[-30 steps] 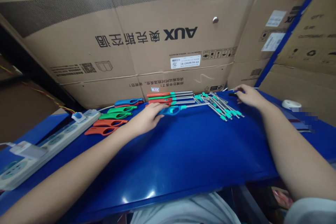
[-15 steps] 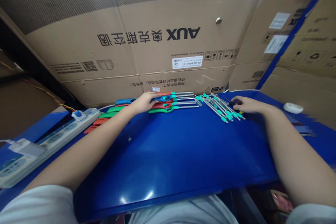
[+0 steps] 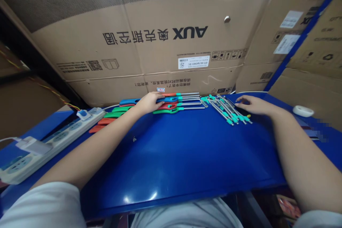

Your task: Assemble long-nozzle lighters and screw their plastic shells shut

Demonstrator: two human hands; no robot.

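Long-nosed gas lighters with red, blue and green handles lie in a row at the back of the blue table. My left hand [image 3: 148, 103] curls over them, fingers and thumb closed around the blue lighter [image 3: 169, 99]. In front of it lies a green-handled lighter [image 3: 165, 111]. My right hand [image 3: 251, 105] is open, fingers apart, just above a dark-handled tool with a yellow end [image 3: 242, 110], partly hidden under it. Left of that hand is a pile of metal lighter tubes with teal ends [image 3: 224, 110].
A white power strip [image 3: 64, 142] with plugs runs along the left. Cardboard [image 3: 149, 57] stands behind the blue table [image 3: 181, 156]. A small white case [image 3: 303, 110] sits at the right. Green and orange handle pieces [image 3: 107, 121] lie left of my left hand.
My right hand has let go of the dark-handled tool; its fingers have spread and lifted slightly. My left hand stays on the lighters. The view has shifted a little.
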